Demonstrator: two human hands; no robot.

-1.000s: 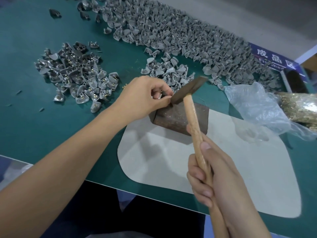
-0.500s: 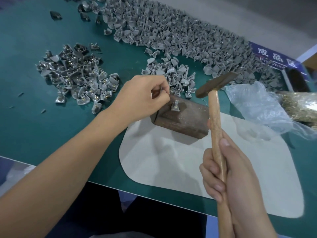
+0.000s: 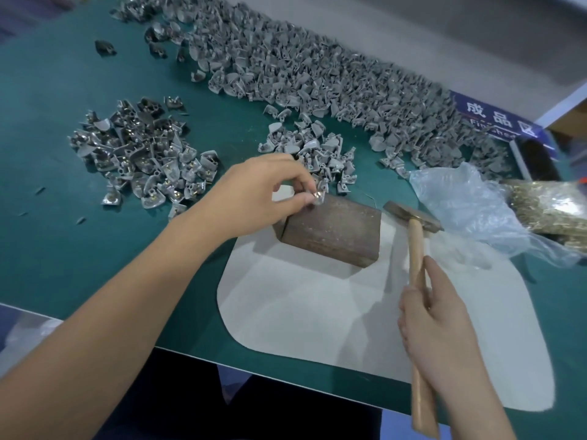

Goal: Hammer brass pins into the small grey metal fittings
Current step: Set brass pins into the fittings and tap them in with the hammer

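At mid left of the frame a pile of pinned fittings (image 3: 149, 163) is lying on the green bench (image 3: 47, 249). Your left hand (image 3: 254, 195) is pinching one grey fitting (image 3: 317, 195) in a narrow grip at the upper left corner of the steel block (image 3: 333, 230). Your right hand (image 3: 441, 331) is gripping the wooden-handled hammer (image 3: 416, 268), its head resting just right of the block. A bag of brass pins (image 3: 552, 211) is lying at the right edge.

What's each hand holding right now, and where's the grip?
Left hand: a small grey fitting, pinched at its edge between thumb and fingers, at the metal block's corner. Right hand: the hammer, gripped mid-handle.
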